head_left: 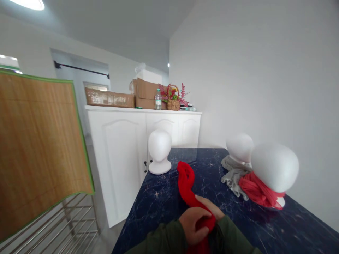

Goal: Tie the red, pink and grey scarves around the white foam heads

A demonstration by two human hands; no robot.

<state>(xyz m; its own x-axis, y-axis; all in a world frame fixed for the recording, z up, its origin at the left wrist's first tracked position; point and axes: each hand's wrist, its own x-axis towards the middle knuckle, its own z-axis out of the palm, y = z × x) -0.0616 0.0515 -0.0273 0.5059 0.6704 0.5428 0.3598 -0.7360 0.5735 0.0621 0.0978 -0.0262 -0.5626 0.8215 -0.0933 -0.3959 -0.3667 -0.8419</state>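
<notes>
A bright red cloth (186, 185) lies in a long bunched strip on the dark blue marbled table (159, 197), its far end looped. My left hand (194, 225) is closed round its near part, fingers curled over the fabric. Just beside it on the right, my right hand (210, 208) also grips the cloth, its fingers partly hidden behind it. A bare white foam head (159, 150) stands upright at the table's far left edge. On the right, another foam head (275, 165) has a coral-red cloth (261, 192) round its base, and a grey cloth (234, 174) surrounds the base of a third head (239, 146).
Behind the table stands a white cabinet (122, 141) carrying cardboard boxes (147, 91), a bottle (158, 100) and a flower basket (173, 104). A bamboo mat (39, 148) hangs over a metal rack (76, 218) at the left. A wall (251, 70) borders the right side.
</notes>
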